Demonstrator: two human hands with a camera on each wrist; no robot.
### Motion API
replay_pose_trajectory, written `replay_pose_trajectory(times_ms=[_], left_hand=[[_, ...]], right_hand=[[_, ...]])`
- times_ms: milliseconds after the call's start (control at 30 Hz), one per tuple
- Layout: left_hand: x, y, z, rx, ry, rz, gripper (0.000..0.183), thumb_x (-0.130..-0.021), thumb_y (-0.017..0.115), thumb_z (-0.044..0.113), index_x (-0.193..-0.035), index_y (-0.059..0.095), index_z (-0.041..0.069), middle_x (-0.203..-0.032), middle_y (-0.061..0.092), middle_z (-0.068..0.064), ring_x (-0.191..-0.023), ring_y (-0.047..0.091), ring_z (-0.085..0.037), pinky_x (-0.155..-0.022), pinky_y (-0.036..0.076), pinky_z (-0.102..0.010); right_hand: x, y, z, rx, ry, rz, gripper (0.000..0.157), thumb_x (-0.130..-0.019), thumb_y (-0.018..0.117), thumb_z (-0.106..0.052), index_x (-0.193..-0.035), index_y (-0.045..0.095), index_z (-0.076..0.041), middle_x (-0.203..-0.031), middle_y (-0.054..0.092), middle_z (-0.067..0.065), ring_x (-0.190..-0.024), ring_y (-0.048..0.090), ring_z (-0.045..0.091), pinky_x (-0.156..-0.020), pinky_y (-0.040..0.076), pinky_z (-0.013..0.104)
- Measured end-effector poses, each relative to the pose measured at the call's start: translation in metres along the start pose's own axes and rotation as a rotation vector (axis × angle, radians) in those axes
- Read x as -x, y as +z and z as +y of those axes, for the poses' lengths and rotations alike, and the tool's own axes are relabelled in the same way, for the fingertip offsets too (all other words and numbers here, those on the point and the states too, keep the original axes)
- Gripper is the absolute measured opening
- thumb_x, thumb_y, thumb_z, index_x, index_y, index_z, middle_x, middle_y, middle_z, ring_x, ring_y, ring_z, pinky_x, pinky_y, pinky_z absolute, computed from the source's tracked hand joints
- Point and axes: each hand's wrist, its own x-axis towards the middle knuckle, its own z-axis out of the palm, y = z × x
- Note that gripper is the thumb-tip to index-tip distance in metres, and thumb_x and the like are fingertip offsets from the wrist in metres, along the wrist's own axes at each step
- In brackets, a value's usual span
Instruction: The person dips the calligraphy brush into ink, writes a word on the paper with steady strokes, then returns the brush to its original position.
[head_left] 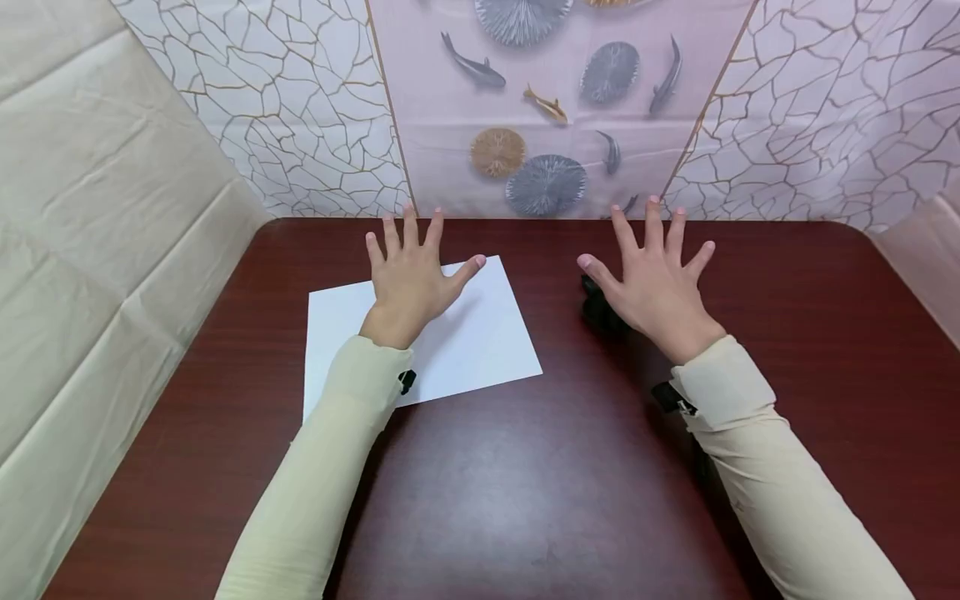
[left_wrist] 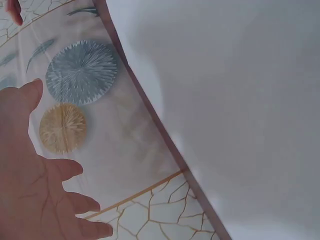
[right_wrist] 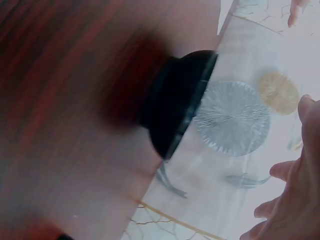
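Observation:
My left hand (head_left: 412,287) hovers with spread fingers over a white sheet of paper (head_left: 480,333), and a shadow falls on the sheet. In the left wrist view that same paper (left_wrist: 240,110) fills the right side, apart from the palm (left_wrist: 30,180). My right hand (head_left: 656,279), fingers also spread and holding nothing, is raised above a small black object (head_left: 600,312) and partly covers it. From the right wrist, the black object (right_wrist: 177,100) looks bowl-shaped, with a wide rim and narrower base; its exact kind cannot be told. The right palm (right_wrist: 295,195) is apart from it.
A glossy dark red-brown table (head_left: 480,500) lies under both arms. Behind its far edge hangs a cloth (head_left: 442,108) printed with fish and round leaf shapes. Pale cream fabric (head_left: 97,250) borders the left side.

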Motion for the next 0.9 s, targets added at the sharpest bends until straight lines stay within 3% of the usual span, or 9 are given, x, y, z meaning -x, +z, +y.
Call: replay_pose_trajectory(times_ms=[200, 433, 733, 900], left_hand=[[0.001, -0.014, -0.015, -0.010, -0.024, -0.046, 0.102, -0.094, 0.031, 0.089, -0.172, 0.006, 0.027, -0.177, -0.001, -0.017, -0.161, -0.003, -0.047, -0.123, -0.006, -0.071], [0.007, -0.024, -0.036, 0.055, -0.044, -0.083, 0.104, -0.093, 0.035, 0.089, -0.172, 0.009, 0.026, -0.177, -0.003, -0.018, -0.161, -0.009, -0.047, -0.120, -0.007, -0.075], [0.015, -0.039, -0.061, 0.122, -0.033, -0.203, 0.107, -0.094, 0.045, 0.084, -0.172, 0.007, 0.021, -0.175, -0.004, -0.024, -0.160, -0.005, -0.050, -0.120, 0.001, -0.077], [0.018, -0.041, -0.071, 0.156, 0.004, -0.334, 0.109, -0.094, 0.046, 0.083, -0.172, 0.004, 0.020, -0.175, -0.004, -0.026, -0.160, -0.006, -0.050, -0.122, 0.004, -0.075]], right_hand=[[0.003, -0.004, -0.016, -0.010, -0.034, 0.000, 0.095, -0.101, 0.030, -0.080, -0.171, 0.007, -0.020, -0.174, -0.015, 0.023, -0.156, -0.026, 0.047, -0.111, -0.014, 0.083], [0.006, -0.004, -0.039, 0.015, -0.111, -0.052, 0.091, -0.105, 0.039, -0.071, -0.171, 0.009, -0.015, -0.174, -0.006, 0.026, -0.157, -0.021, 0.048, -0.116, -0.009, 0.080], [0.012, -0.007, -0.072, 0.053, -0.230, -0.197, 0.090, -0.105, 0.058, -0.055, -0.171, 0.011, -0.015, -0.174, -0.001, 0.026, -0.159, -0.010, 0.050, -0.122, 0.006, 0.074], [0.015, -0.003, -0.087, -0.068, -0.293, -0.273, 0.088, -0.106, 0.062, -0.049, -0.171, 0.013, -0.015, -0.175, 0.003, 0.025, -0.160, -0.006, 0.050, -0.124, 0.009, 0.070]])
